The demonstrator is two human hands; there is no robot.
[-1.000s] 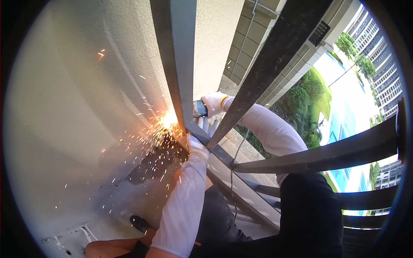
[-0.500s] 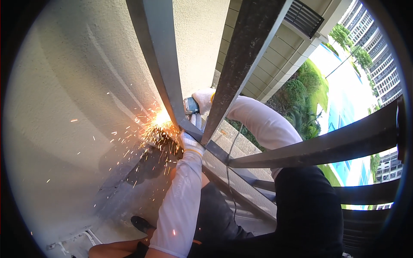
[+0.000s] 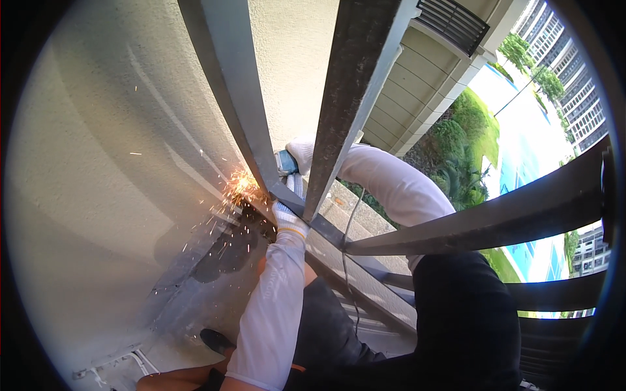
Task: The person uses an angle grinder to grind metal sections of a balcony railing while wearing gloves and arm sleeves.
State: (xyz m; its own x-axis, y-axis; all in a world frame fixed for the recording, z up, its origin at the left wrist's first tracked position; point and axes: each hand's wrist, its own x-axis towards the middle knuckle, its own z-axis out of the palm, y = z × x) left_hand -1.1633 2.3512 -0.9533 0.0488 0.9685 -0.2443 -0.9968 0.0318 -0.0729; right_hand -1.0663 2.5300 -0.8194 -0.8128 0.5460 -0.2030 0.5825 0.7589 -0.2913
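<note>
My right hand, in a white knit glove, reaches around the outside of the metal railing and is closed on a blue-grey angle grinder. The grinder's head and disc are hidden behind a dark upright bar. Sparks spray from just left of that bar's foot, beside the wall. My left hand, in a dotted white glove, passes beneath the lower rail. Its fingers show on the far side, against the grinder's body; the rail hides part of this grip.
A second upright bar stands between my arms. A long rail runs off to the right. The grinder's cord hangs by the ledge. The beige wall closes the left side. Greenery and buildings lie far below at right.
The spark spray has become smaller and dimmer. The bars and the grinder appear shifted slightly left in view. Both hands keep their places on the railing and tool.
</note>
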